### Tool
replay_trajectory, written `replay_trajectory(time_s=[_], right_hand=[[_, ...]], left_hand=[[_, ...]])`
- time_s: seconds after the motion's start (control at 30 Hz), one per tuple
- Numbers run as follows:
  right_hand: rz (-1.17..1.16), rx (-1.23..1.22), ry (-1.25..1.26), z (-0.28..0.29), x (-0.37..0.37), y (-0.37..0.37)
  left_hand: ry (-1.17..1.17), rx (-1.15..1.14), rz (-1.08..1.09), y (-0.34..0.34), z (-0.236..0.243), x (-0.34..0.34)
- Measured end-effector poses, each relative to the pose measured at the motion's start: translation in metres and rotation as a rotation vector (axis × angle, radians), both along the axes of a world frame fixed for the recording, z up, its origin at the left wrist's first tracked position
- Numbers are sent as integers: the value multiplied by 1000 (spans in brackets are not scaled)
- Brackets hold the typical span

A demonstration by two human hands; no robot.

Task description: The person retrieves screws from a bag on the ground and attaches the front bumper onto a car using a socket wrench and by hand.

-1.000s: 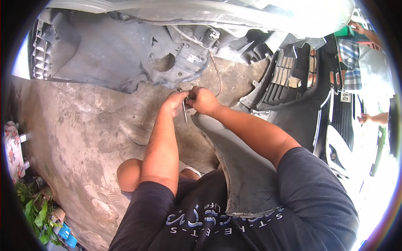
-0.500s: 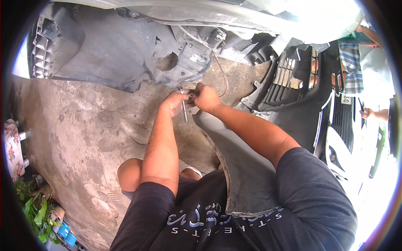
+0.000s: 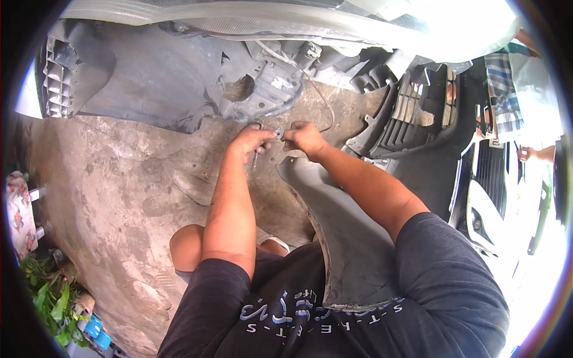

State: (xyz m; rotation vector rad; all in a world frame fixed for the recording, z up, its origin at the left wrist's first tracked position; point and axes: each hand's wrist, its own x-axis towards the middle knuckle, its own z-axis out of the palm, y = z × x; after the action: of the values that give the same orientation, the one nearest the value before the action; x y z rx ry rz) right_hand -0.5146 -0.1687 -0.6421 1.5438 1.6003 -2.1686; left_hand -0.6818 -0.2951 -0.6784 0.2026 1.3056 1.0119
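Observation:
My left hand (image 3: 253, 141) is closed in front of the car's underside. A slim metal wrench (image 3: 255, 160) hangs down out of its curled fingers. Between the left thumb and fingertip sits a small light-coloured piece (image 3: 279, 135) with a dark spot in it, too small to name. Just right of it, a short gap away, my right hand (image 3: 304, 139) has its fingers pinched together; whatever they hold, if anything, is hidden. Below that hand a curved dark grey car fender panel (image 3: 352, 232) leans over my lap.
Overhead runs the car body's lower edge (image 3: 268, 25), with a grey plastic liner (image 3: 155, 71) and a dangling cable (image 3: 327, 106). A black bumper with a grille (image 3: 412, 134) lies to the right. Another person's hand (image 3: 537, 155) shows far right. Potted plants (image 3: 57, 301) stand lower left.
My hands have moved apart; the right one shifted slightly right, away from the left. The small light piece now shows at the left fingertips. The wrench has turned and shows less.

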Motion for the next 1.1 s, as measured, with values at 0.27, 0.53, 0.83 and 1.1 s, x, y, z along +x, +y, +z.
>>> replay_trajectory(time_s=[0.27,0.53,0.83,1.1], right_hand=[[-120,-322,193,-3,8,2],[-288,-256,179,4,4,3],[-210,-154,177,1,10,2],[-213,-102,112,3,11,1]], left_hand=[[-97,-4,135,-4,-4,-7],[-62,57,90,3,3,3],[32,64,8,11,0,10],[96,22,-69,13,10,14]])
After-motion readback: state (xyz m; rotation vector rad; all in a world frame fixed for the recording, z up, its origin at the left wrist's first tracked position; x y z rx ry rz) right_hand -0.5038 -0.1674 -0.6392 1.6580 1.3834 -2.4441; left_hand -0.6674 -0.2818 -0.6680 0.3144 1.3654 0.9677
